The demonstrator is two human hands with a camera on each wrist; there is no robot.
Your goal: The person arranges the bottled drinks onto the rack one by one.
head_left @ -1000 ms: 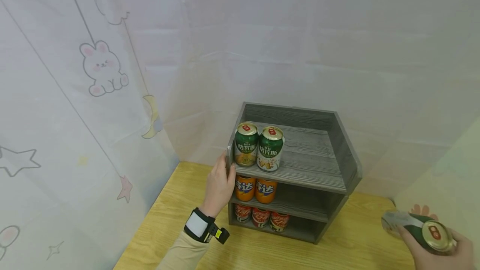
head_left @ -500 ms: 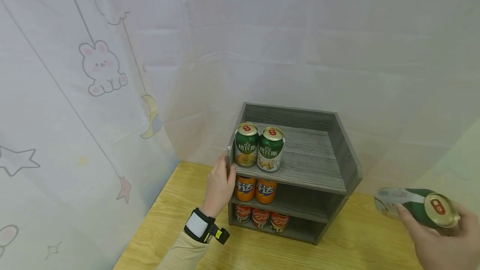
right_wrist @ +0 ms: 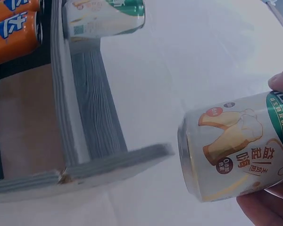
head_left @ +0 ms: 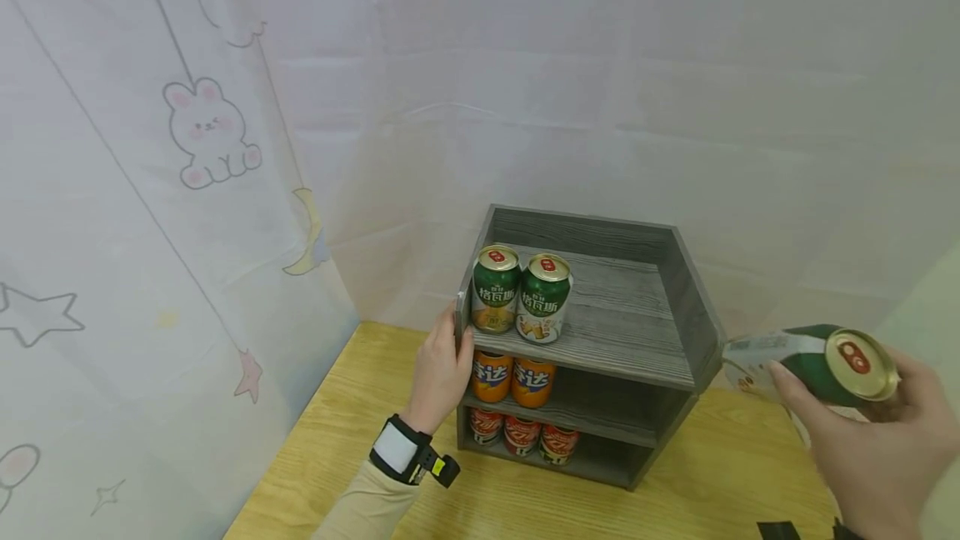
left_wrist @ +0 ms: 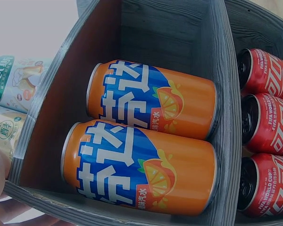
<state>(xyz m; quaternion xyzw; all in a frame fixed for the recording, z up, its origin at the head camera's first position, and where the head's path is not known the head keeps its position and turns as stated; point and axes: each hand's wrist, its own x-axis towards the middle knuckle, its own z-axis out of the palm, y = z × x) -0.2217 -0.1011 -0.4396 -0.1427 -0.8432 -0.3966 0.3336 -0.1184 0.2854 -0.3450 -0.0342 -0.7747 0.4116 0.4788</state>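
My right hand (head_left: 888,432) holds a green and white drink can (head_left: 810,361) by its top end, tilted on its side in the air. The can's base is close to the front right corner of the grey wooden shelf (head_left: 622,315); in the right wrist view its white label (right_wrist: 240,146) shows two beer mugs. My left hand (head_left: 441,373) grips the shelf's left side panel, thumb at the front edge. Two matching green cans (head_left: 495,290) stand upright at the left of the top tier.
Two orange soda cans (left_wrist: 141,167) stand in the left of the middle tier. Below them, three red cola cans (head_left: 521,436) line the bottom tier. The shelf stands on a wooden table (head_left: 330,440), with a pale printed curtain (head_left: 600,90) behind it.
My right hand has carried the green and white can up and to the left, close to the shelf's right side. The left hand and the shelf have stayed in place.
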